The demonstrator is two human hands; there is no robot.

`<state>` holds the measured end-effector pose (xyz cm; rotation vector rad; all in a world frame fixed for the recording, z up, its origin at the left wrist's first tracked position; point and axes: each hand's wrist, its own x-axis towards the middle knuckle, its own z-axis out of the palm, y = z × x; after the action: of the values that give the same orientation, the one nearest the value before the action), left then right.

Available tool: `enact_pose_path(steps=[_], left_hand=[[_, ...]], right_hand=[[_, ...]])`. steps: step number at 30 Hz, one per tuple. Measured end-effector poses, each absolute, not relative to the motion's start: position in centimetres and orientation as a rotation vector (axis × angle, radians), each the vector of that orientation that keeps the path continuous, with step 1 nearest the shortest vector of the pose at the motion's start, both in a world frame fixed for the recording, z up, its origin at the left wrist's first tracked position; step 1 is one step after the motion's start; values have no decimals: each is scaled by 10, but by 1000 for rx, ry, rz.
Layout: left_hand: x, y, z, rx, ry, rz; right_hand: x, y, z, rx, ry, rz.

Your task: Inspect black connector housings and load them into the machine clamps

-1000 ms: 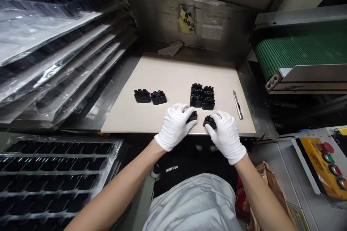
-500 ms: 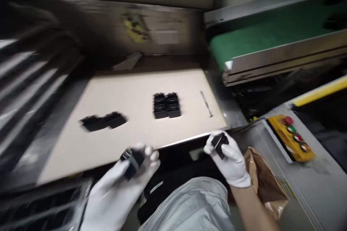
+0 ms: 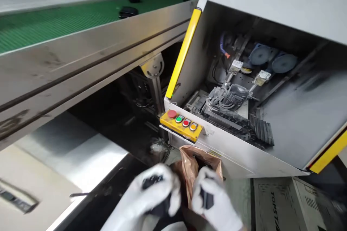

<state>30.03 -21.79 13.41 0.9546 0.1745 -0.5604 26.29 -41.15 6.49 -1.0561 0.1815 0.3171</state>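
My left hand (image 3: 148, 196), in a white glove, is closed around a black block-like part (image 3: 162, 206), whose ridged top shows between the fingers. My right hand (image 3: 217, 205), gloved too, grips a smaller black part (image 3: 208, 200) between thumb and fingers. The gloves cover much of both parts, and their exact kind cannot be made out. The two hands are apart, low in the view. Just behind the right hand stands an open brown bag (image 3: 187, 162), its inside mostly dark.
A machine enclosure (image 3: 238, 155) with motors inside stands ahead, bearing a yellow button box (image 3: 181, 125) and a yellow bar (image 3: 184, 52). A green conveyor (image 3: 81, 20) carrying several black parts crosses upper left. A pale table (image 3: 51, 187) lies lower left; a grey cabinet (image 3: 273, 202) lower right.
My view has swung right, from the table to the machine and bag. Both hands have come closer together beside the bag, each still holding a black part.
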Motion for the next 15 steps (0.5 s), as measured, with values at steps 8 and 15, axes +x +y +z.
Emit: enact_pose_path(steps=[8, 15], left_hand=[[564, -406, 267, 1148, -542, 224], [676, -501, 262, 1297, -690, 29]], right_hand=[[440, -600, 247, -1673, 2, -1268], [588, -678, 257, -1710, -106, -1065]])
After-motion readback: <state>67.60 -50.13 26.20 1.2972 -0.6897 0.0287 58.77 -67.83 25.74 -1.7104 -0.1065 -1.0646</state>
